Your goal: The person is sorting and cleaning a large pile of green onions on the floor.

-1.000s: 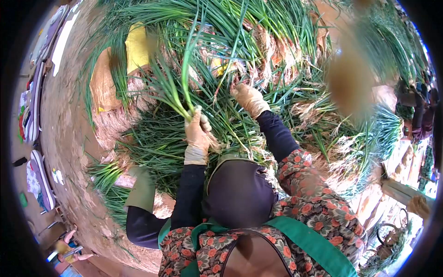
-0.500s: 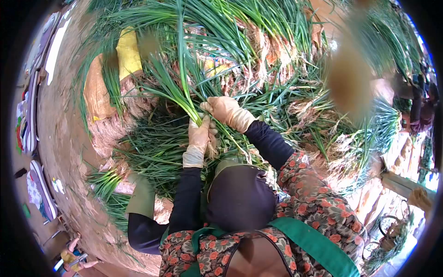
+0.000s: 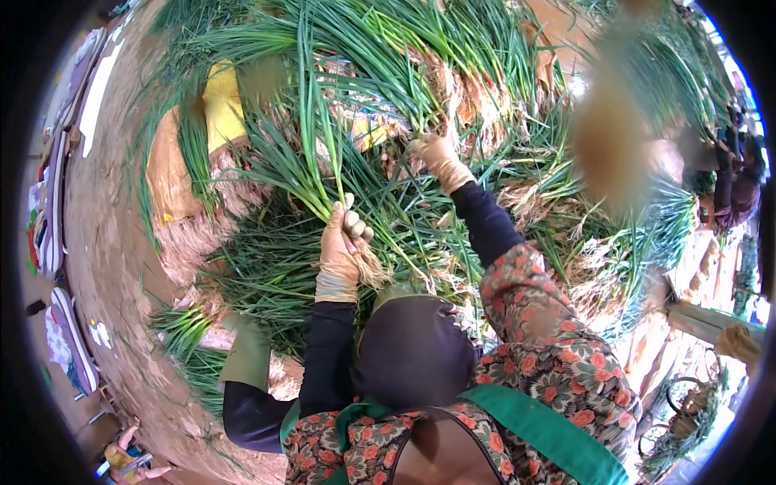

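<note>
While I am watching through the head camera, a dark floral jacket with coral blossoms is filling the near edge, cut off below, and a dark, rounded, cloth-covered shape is hiding what lies under it. The pale-gloved left hand is curling its fingers around the lower stems of a slim bunch of long green onions, above a loose dark-green heap of onion leaves. The bunch's long axis is running away from the body, leaves pointing outward, pale roots trailing back and slightly right. Farther out, the gloved right hand is meeting a large pile of rooted green onions; its fingertips are being obscured, so I cannot tell whether they are pinching anything. A blurred brown smear is masking part of the right side.
</note>
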A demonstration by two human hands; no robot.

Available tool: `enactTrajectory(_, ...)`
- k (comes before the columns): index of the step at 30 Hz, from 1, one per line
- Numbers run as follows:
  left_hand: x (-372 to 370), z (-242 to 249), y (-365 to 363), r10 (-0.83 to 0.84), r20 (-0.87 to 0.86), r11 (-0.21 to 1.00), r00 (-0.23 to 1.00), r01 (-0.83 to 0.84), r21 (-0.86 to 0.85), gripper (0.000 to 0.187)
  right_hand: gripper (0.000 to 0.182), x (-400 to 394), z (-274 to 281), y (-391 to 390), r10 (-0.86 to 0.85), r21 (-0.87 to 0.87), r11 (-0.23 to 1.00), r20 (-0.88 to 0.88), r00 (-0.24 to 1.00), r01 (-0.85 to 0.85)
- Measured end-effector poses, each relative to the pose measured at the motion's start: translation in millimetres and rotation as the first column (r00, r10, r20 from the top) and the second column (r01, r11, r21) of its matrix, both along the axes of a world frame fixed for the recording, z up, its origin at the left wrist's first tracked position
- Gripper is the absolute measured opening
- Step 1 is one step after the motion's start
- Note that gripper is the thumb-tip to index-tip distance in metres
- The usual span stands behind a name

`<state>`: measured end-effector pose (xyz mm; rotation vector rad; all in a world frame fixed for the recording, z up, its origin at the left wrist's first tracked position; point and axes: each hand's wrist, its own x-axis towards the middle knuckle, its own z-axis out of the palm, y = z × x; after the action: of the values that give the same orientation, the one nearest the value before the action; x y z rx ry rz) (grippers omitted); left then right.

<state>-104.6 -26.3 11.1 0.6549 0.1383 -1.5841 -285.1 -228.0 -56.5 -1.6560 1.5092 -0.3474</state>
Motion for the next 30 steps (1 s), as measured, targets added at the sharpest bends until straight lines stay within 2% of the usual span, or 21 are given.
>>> enactTrajectory(1, -4.2, 14.2, -4.2, 0.059, 0.032, 0.986, 0.998, -0.064, 0.153, 0.031, 0.018, 6.4, -7.8, 6.8, 0.316, -0.32, 0.885, -0.123, 0.941, -0.339)
enactTrajectory(2, -2.0, 11.5, -3.8, 0.073, 0.011, 0.993, 0.997, -0.074, 0.089, 0.03, 0.018, 11.1, -17.8, 22.3, 0.54, -0.541, 0.565, -0.329, 0.775, -0.623)
enactTrajectory(4, 6.0, 3.8, 0.1, 0.084, -0.029, 0.996, 0.996, -0.085, -0.032, 0.029, 0.024, 25.2, 39.6, 88.3, 0.777, -0.174, 0.534, -0.285, 0.562, -0.827)
enactTrajectory(6, 9.7, 5.7, 0.7, 0.091, -0.077, 0.969, 0.993, -0.106, -0.223, 0.028, 0.025, 18.2, 55.1, 114.8, 0.868, 0.205, 0.496, -0.127, 0.48, -0.844)
enactTrajectory(7, 9.8, 9.6, -0.5, 0.085, -0.061, 0.973, 0.995, -0.096, -0.211, 0.027, 0.025, 15.3, 59.6, 121.3, 0.89, 0.379, 0.432, -0.035, 0.454, -0.818)
enactTrajectory(9, 8.4, 18.1, -0.9, 0.069, -0.043, 0.982, 0.997, -0.076, -0.173, 0.025, 0.025, -0.8, 35.0, 105.0, 0.853, -0.11, 0.463, -0.213, 0.476, -0.879)
enactTrajectory(10, 9.4, 11.9, -2.1, 0.028, -0.06, 0.978, 0.998, -0.039, -0.207, 0.027, 0.025, -14.3, 11.9, 73.3, 0.689, -0.61, 0.488, -0.171, 0.705, -0.625)
enactTrajectory(11, 6.7, 11.4, -2.7, 0.03, -0.043, 0.99, 0.999, -0.036, -0.135, 0.029, 0.024, -17.3, 76.7, 56.7, 0.328, -0.284, 0.909, 0.037, 0.944, -0.305)
enactTrajectory(12, 2.6, 11.2, -2.4, 0.035, -0.025, 0.997, 0.999, -0.036, -0.061, 0.03, 0.025, -28.8, 33.2, 18.9, 0.116, -0.653, 0.756, 0.057, 0.992, -0.051)
enactTrajectory(13, 2.3, 0.1, -2.2, 0.021, -0.03, 0.999, 0.999, -0.022, -0.048, 0.033, 0.029, -32.8, 59.6, 4.7, -0.101, -0.333, 0.935, 0.083, 0.991, 0.123)
enactTrajectory(14, -1.4, 2.0, -4.2, 0.005, 0.052, 1.0, 0.999, -0.006, 0.022, 0.035, 0.034, -44.5, 6.9, -23.2, -0.094, -0.419, 0.896, 0.14, 0.986, 0.145)
enactTrajectory(15, -4.4, 0.6, -4.0, 0.009, 0.038, 1.0, 0.999, -0.01, 0.029, 0.036, 0.034, -40.3, -43.6, -43.6, -0.152, -0.12, 0.966, 0.449, 0.88, 0.228)
enactTrajectory(16, -6.2, -2.5, -4.0, 0.012, 0.022, 0.999, 1.0, -0.013, 0.035, 0.038, 0.033, -36.3, -73.1, -55.2, -0.279, 0.197, 0.96, 0.678, 0.68, 0.198)
enactTrajectory(18, -1.4, -13.8, -0.1, -0.014, 0.06, 0.998, 0.998, 0.018, -0.065, 0.036, 0.035, -15.1, -57.8, -37.6, 0.028, -0.147, 0.989, 0.41, 0.912, 0.035)
enactTrajectory(19, -0.4, -12.6, 2.7, 0.009, 0.07, 1.0, 0.998, -0.009, -0.012, 0.036, 0.037, -4.2, -48.9, -28.2, 0.132, -0.304, 0.951, 0.234, 0.963, -0.056)
enactTrajectory(20, -0.1, -9.8, 5.6, 0.03, 0.081, 0.999, 0.996, -0.034, 0.043, 0.035, 0.04, 3.6, 19.5, 14.2, 0.135, -0.24, 0.965, 0.126, 0.983, -0.102)
enactTrajectory(21, -2.4, -3.2, 3.6, 0.055, 0.107, 0.996, 0.993, -0.062, 0.059, 0.037, 0.04, 8.7, 61.8, 44.6, 0.22, -0.317, 0.909, -0.186, 0.958, -0.27)
enactTrajectory(24, -6.0, 2.5, 0.5, 0.007, 0.251, 0.988, 0.968, -0.045, 0.147, 0.032, 0.034, 8.9, 61.1, 86.5, 0.24, -0.365, 0.857, -0.342, 0.909, -0.364)
enactTrajectory(26, -7.5, -19.4, 3.6, -0.095, 0.296, 0.973, 0.951, 0.027, 0.228, 0.028, 0.033, 6.0, 71.3, 115.8, 0.357, -0.341, 0.863, -0.108, 0.928, -0.372)
enactTrajectory(28, -11.1, -23.6, 7.1, -0.185, 0.302, 0.978, 0.935, 0.146, 0.149, 0.021, 0.034, 8.9, 77.4, 150.2, 0.479, -0.221, 0.836, -0.15, 0.865, -0.502)
enactTrajectory(30, -26.5, -23.7, 2.7, -0.025, 0.342, 0.978, 0.939, -0.048, 0.204, 0.015, 0.036, 14.3, 79.0, 171.8, 0.602, -0.099, 0.778, -0.164, 0.782, -0.62)
